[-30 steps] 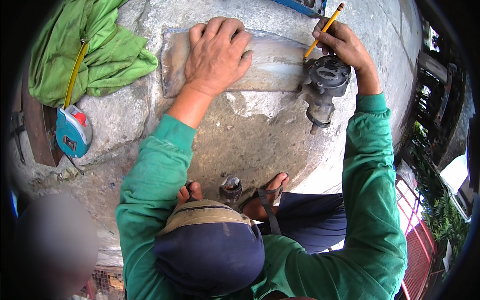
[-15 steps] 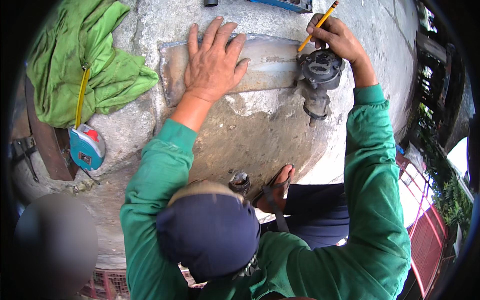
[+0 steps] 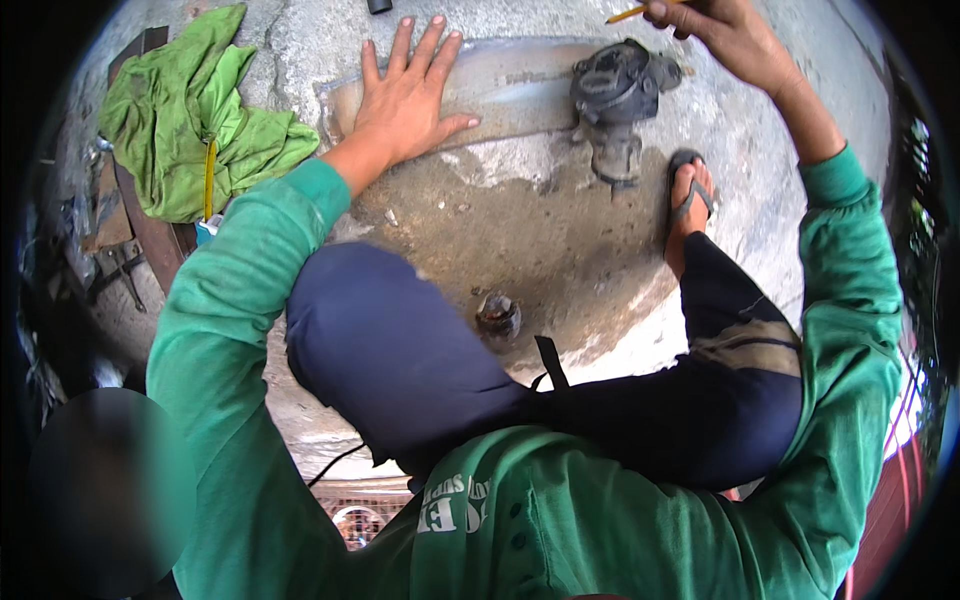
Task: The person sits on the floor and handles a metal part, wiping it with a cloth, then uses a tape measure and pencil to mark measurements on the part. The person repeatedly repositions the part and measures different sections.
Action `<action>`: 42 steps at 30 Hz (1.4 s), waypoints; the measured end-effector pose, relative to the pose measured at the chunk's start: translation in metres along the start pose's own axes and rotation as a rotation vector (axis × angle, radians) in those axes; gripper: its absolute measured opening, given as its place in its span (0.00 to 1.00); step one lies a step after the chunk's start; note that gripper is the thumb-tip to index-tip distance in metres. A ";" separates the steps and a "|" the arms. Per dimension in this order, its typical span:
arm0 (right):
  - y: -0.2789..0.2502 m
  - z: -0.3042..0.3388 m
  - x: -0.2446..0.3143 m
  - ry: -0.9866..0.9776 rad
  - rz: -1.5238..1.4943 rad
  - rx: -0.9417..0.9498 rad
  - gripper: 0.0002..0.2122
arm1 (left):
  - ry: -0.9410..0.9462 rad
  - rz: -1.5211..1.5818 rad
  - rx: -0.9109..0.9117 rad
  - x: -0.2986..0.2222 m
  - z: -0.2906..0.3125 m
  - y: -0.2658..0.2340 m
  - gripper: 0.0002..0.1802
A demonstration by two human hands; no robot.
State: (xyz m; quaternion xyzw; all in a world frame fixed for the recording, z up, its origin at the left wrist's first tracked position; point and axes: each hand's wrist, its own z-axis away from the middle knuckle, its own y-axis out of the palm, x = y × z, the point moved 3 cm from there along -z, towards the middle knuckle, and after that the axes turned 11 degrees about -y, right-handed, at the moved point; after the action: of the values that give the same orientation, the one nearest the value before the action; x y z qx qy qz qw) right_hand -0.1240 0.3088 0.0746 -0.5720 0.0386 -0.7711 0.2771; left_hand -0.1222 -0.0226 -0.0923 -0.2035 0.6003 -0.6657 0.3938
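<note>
My left hand lies flat with spread fingers on a thin, rust-stained metal plate on the concrete. On the plate's right end rests a dark, greasy cast-metal part with a round body and a short stub toward me. Up at the top right, my right hand holds a yellow pencil between its fingers, apart from the plate. The pencil points left, and the view's upper edge cuts off part of the hand.
Left of the plate lies a crumpled green cloth. A tape measure has its yellow blade out over the cloth, beside a brown metal bar. A broken pipe stub stands near my knee, and my sandaled foot is at right.
My right hand has lifted the pencil away from the plate, up and to the right. My right foot now stands farther forward. The left hand stays flat on the plate; the view has shifted.
</note>
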 end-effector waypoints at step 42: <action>0.014 -0.085 -0.130 -0.633 -0.243 0.566 0.09 | -0.679 0.058 -0.142 -0.085 -0.027 0.018 0.50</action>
State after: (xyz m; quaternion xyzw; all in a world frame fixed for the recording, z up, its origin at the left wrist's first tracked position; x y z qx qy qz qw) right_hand -0.1701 0.3370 -0.0719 -0.6820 -0.3284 -0.5650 0.3284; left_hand -0.0858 0.0604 -0.0981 -0.4230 0.4855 -0.5050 0.5748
